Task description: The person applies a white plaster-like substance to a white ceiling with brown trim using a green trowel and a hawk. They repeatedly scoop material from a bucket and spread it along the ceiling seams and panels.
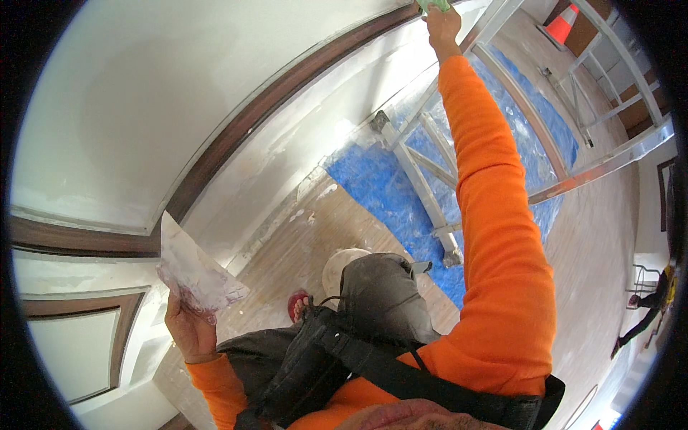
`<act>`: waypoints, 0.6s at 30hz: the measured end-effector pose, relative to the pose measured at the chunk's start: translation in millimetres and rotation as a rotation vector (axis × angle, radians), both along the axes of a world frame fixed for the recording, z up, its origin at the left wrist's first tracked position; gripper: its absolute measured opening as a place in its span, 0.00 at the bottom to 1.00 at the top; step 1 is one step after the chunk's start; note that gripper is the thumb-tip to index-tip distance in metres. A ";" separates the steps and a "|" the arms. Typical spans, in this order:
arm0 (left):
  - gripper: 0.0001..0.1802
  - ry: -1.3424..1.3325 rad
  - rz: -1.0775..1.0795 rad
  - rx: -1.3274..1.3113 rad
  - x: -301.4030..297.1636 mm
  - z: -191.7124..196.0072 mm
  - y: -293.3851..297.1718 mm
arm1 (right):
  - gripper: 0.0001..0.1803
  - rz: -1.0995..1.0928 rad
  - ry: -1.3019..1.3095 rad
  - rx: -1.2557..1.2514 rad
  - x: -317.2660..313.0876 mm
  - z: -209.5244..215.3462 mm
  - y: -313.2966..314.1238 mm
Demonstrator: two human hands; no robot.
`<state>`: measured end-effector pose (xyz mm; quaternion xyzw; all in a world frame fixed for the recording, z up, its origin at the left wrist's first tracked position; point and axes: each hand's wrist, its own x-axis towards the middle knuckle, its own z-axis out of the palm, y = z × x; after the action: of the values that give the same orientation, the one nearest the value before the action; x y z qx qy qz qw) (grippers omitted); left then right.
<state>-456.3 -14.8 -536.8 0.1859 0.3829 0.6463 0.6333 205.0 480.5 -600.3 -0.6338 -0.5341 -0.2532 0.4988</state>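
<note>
My left hand [190, 334] grips a flat, roughly triangular plate [195, 265] by its lower edge. White paste is smeared over the plate, with reddish stains near my fingers. My right arm reaches far up and forward, and my right hand [443, 30] is closed on a pale green piece [434, 6] at the top edge of the view. That piece is cut off there, so its kind cannot be made out. It is close to the dark brown trim [287, 89] that borders a white wall panel [143, 107].
A metal scaffold frame [416, 183] stands at the right on blue plastic sheeting [376, 190]. A white bucket or stool [335, 271] is by my knee. An orange cone [561, 27] stands at the far right. White splashes mark the wood-look floor [287, 247]. Another person [648, 301] is at the right rim.
</note>
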 end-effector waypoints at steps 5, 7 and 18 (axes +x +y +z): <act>0.22 -0.012 0.053 -0.010 -9.9 4.0 -17.8 | 0.08 0.001 -0.244 0.025 -35.7 -2.8 -6.1; 0.22 0.006 0.107 -0.018 -7.3 8.5 -28.9 | 0.15 0.376 0.551 -0.106 -79.1 17.1 -30.8; 0.22 0.011 0.065 -0.011 -9.5 6.6 -14.7 | 0.11 0.489 0.723 -0.218 -176.4 39.5 -110.6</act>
<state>-465.8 -29.5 -530.3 0.1733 0.3957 0.6634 0.6110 28.6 369.9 -560.8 -0.5854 -0.4834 0.1676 0.6289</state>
